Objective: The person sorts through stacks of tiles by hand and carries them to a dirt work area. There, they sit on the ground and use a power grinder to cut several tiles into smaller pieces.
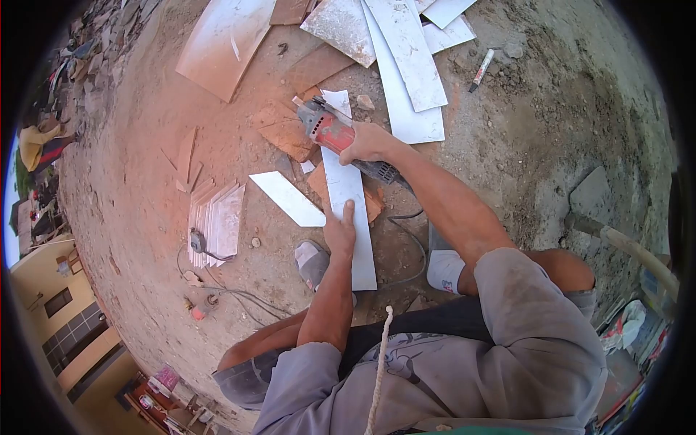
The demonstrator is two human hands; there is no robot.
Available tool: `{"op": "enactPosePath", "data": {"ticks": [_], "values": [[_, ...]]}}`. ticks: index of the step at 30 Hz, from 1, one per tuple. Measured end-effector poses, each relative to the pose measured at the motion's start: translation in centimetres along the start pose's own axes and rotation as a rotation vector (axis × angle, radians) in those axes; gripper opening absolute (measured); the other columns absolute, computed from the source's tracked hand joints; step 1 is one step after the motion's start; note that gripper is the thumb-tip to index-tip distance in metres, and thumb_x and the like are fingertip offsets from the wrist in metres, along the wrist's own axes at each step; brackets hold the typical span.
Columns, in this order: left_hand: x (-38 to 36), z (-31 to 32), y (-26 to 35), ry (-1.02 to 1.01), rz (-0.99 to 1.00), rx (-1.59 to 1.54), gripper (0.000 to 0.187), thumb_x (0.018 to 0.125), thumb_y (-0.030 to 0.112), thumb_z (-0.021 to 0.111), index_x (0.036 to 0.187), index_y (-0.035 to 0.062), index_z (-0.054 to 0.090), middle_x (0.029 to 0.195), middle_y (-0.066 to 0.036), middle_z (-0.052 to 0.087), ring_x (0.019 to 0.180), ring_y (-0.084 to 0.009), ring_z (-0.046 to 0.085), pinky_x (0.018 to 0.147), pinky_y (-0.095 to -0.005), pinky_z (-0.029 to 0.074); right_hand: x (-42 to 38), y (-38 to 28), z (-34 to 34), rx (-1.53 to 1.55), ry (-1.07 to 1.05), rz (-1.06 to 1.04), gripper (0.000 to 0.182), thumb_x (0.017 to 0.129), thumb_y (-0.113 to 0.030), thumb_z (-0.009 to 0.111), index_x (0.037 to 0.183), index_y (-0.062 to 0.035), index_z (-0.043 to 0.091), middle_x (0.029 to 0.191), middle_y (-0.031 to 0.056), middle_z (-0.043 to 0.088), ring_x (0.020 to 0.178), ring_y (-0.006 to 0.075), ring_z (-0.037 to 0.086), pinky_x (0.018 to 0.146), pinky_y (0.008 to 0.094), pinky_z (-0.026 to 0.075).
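Observation:
My right hand (368,142) is wrapped around the body of a red and grey angle grinder (335,135), whose head lies over the far part of a long white tile strip (360,257). The disc is mostly hidden from this angle. My left hand (340,230) grips the left edge of that strip, thumb on top and fingers underneath. Orange blocks (288,136) lie under and beside the strip's far half. Left of my left hand, a shorter white tile piece (288,199) with slanted ends rests on the dirt.
A fanned stack of narrow tiles (226,217) lies left, with a small round grey object (197,241) on it. Larger tiles (409,54) are spread ahead near a marker (482,69). A power cord (415,243) curves beside my feet. A person (38,147) is far left.

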State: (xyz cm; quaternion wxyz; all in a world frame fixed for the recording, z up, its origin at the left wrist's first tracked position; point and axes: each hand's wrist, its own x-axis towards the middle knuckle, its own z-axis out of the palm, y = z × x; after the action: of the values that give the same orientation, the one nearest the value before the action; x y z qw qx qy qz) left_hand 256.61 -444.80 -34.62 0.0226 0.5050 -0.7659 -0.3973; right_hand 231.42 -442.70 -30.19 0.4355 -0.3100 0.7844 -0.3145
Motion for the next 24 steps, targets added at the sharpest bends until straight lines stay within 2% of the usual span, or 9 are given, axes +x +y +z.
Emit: {"op": "enactPosePath", "data": {"ticks": [2,4,12,14,15,17,24], "values": [[-0.1,-0.2,0.3,-0.012,-0.019,-0.002,0.084,0.093,0.055,0.057,0.145,-0.007,0.034,0.114,-0.036,0.061,0.11,-0.0487,0.06,0.093,-0.0475,0.047,0.0,-0.1,-0.1,0.0,-0.008,-0.001,0.07,0.051,-0.041,0.078,0.098,0.0095,0.069,0.1,0.0291,0.069,0.093,0.036,0.069,0.082,0.0369,0.054],[-0.1,-0.1,0.1,-0.014,-0.028,0.004,0.085,0.093,0.056,0.057,0.145,-0.007,0.034,0.114,-0.036,0.062,0.11,-0.0487,0.06,0.093,-0.0475,0.047,-0.1,-0.3,-0.5,-0.004,-0.078,0.027,0.08,0.052,-0.042,0.08,0.112,0.0082,0.062,0.108,0.0277,0.067,0.101,0.0363,0.066,0.089,0.0375,0.051],[-0.1,0.1,0.0,-0.002,-0.024,0.023,0.087,0.092,0.058,0.057,0.146,-0.0066,0.033,0.111,-0.036,0.063,0.107,-0.0488,0.061,0.09,-0.0481,0.049,-0.4,0.4,-0.2,0.011,-0.048,0.013,0.079,0.052,-0.041,0.079,0.112,0.0079,0.062,0.107,0.027,0.067,0.101,0.036,0.065,0.09,0.0373,0.05],[-0.3,-0.2,0.8,0.01,-0.054,-0.009,0.063,0.095,0.047,0.059,0.132,-0.0029,0.05,0.112,-0.027,0.066,0.106,-0.0403,0.064,0.091,-0.0438,0.048,-0.4,0.4,-0.1,0.008,-0.028,0.022,0.079,0.052,-0.041,0.078,0.112,0.0081,0.062,0.107,0.027,0.067,0.101,0.0361,0.065,0.09,0.0373,0.051],[-0.2,-0.2,0.6,0.012,-0.053,-0.009,0.063,0.095,0.047,0.059,0.132,-0.0029,0.05,0.112,-0.027,0.066,0.106,-0.0403,0.064,0.091,-0.0438,0.048,-0.5,0.4,-0.1,0.005,-0.032,0.026,0.079,0.052,-0.041,0.078,0.111,0.008,0.063,0.107,0.0268,0.067,0.1,0.0361,0.066,0.089,0.0372,0.051],[0.0,-0.1,0.2,0.001,-0.023,-0.005,0.082,0.092,0.057,0.057,0.145,-0.0024,0.036,0.11,-0.034,0.064,0.105,-0.0486,0.062,0.088,-0.0491,0.049,-0.8,0.2,-0.3,0.002,-0.035,0.031,0.078,0.052,-0.041,0.078,0.111,0.0079,0.063,0.107,0.0267,0.067,0.1,0.0361,0.066,0.089,0.0372,0.051],[-0.2,-0.2,0.6,0.006,-0.019,-0.018,0.077,0.093,0.055,0.058,0.145,0.0008,0.038,0.11,-0.033,0.065,0.105,-0.0477,0.063,0.088,-0.0483,0.049,-0.6,0.9,0.2,0.012,-0.014,0.014,0.075,0.052,-0.04,0.079,0.109,0.0063,0.064,0.106,0.0258,0.068,0.099,0.0352,0.066,0.089,0.037,0.051]]}}
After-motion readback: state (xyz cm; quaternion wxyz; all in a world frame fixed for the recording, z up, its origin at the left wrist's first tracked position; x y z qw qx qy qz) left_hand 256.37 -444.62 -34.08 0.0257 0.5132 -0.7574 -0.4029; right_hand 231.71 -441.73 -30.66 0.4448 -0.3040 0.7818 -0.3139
